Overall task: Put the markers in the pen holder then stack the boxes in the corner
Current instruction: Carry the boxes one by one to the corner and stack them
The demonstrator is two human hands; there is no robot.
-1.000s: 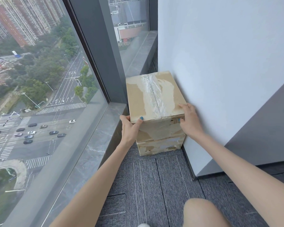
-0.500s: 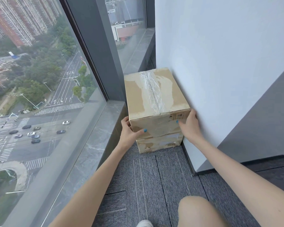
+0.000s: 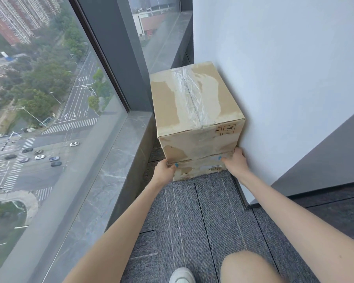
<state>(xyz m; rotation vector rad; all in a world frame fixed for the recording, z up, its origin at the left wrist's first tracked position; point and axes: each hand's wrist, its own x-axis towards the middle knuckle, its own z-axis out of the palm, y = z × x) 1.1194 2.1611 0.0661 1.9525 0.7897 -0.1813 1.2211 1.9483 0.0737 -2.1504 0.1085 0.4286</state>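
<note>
2 cardboard boxes stacked in the floor corner, where the white wall (image 3: 274,78) meets the stone window sill (image 3: 119,160). Upper box (image 3: 192,135) sits square on the lower box (image 3: 196,169), right side against the wall, clear tape (image 3: 189,94) along its top seam. Only the front strip of the lower box shows, resting on the grey carpet floor (image 3: 202,211).

Left hand (image 3: 164,171) clasps the lower box's front-left top corner, thumb on the front face just under the seam between the 2 boxes. Right hand (image 3: 236,165) clasps the front-right top corner next to the wall, thumb likewise on the front. The other fingers go round the sides and are hidden, so probably a grasp on the lower box, not the upper.

Window (image 3: 49,99) on the left shows the street far below. 1 knee (image 3: 247,268) and 1 white shoe (image 3: 182,275) at the bottom edge.
</note>
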